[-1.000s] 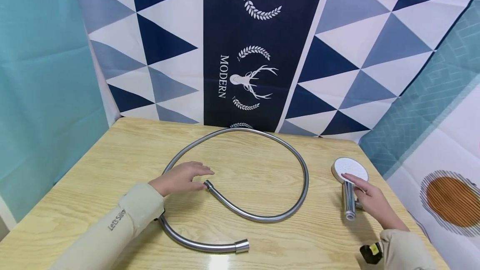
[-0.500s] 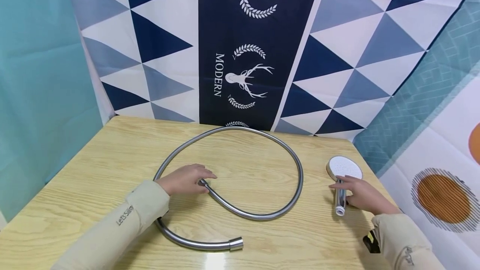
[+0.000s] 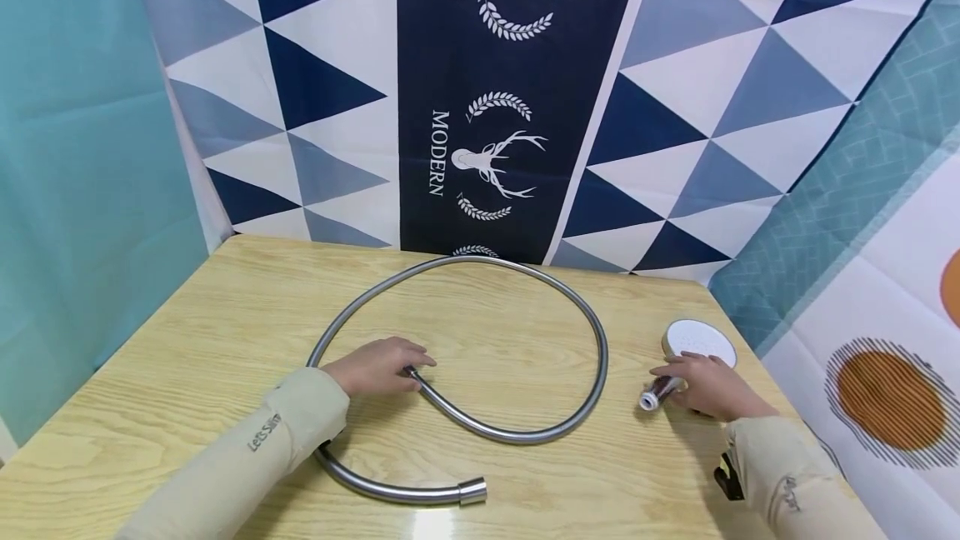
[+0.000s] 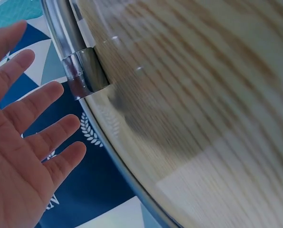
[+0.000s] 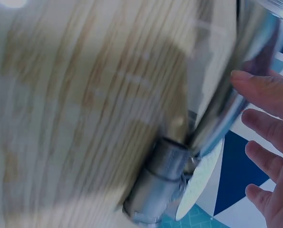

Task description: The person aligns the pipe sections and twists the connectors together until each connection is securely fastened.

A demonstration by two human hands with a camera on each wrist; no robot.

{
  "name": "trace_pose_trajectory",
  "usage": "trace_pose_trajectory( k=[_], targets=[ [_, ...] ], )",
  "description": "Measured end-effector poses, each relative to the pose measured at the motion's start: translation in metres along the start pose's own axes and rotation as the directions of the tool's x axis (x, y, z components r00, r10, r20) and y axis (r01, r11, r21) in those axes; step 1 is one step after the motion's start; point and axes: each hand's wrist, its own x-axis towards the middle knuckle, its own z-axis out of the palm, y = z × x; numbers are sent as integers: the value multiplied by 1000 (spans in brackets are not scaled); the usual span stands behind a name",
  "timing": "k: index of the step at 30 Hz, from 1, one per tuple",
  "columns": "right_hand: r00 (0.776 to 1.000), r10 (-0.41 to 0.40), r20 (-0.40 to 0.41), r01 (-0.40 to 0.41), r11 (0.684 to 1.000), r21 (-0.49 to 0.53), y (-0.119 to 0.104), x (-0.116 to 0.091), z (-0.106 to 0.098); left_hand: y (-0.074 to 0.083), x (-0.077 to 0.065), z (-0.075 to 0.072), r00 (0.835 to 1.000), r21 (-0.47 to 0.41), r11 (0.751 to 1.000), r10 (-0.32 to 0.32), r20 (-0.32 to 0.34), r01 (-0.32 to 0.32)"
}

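Observation:
A chrome shower hose [image 3: 517, 437] lies looped on the wooden table [image 3: 525, 357]. My left hand [image 3: 381, 366] is over its inner end, fingers spread and straight; in the left wrist view, the hose's metal connector [image 4: 87, 73] is just beyond the fingertips. The hose's wider end fitting [image 3: 472, 491] rests nearer me. On the right, my right hand [image 3: 708, 386] pinches the chrome handle of a shower head [image 3: 701, 340] with a white spray face. Its index fingertip lies on the handle [image 5: 222, 109], while the other fingers are extended.
A metal cylindrical bracket [image 5: 155, 183] lies under the shower head's handle. Behind the table hangs a cloth with blue and white triangles [image 3: 315, 98]. Teal cloth [image 3: 82, 157] borders the left side, and a patterned white cloth [image 3: 892, 332] the right.
My right hand has moved left onto the shower head's handle, whose lower end has swung left. My left hand has come slightly lower over the hose's inner end.

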Motion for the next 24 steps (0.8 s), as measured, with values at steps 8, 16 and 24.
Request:
trace_pose_trajectory(
  k=[8,16,24],
  targets=[
    [994,86,61,-87,996,25,-1,17,9,-6,8,6,997,-64,997,-47,63,51],
    [992,89,90,-95,993,66,6,29,15,-12,12,10,993,-66,994,-79,90,85],
    [999,-29,-37,33,992,123,9,42,22,-20,14,10,995,-35,997,-69,74,71]
  ],
)
